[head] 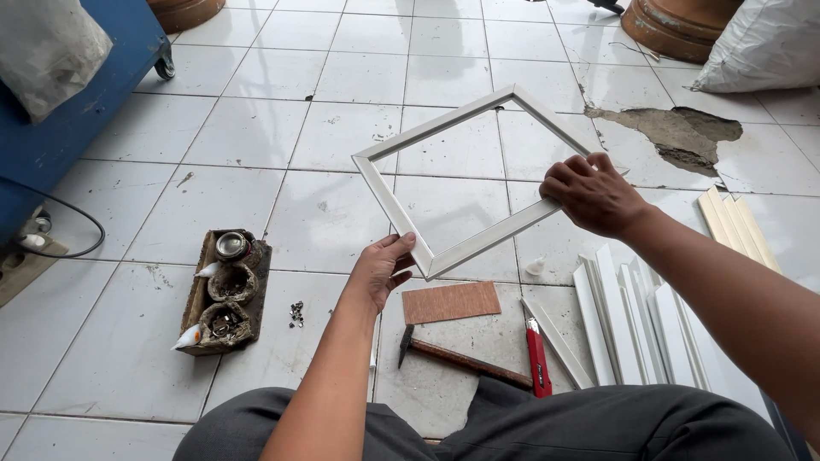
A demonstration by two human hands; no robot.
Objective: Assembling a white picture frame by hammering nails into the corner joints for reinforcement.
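I hold a square white picture frame tilted like a diamond above the tiled floor. My left hand grips its lower corner. My right hand grips its right corner. Through the empty frame the floor tiles show. Below the frame on the floor lie a small brown board, a hammer with a wooden handle and a red utility knife.
A wooden tray of small tins and fasteners sits at left, loose staples beside it. White moulding strips and cream ones lie at right. A blue cart, clay pots, a white sack and broken tile ring the area.
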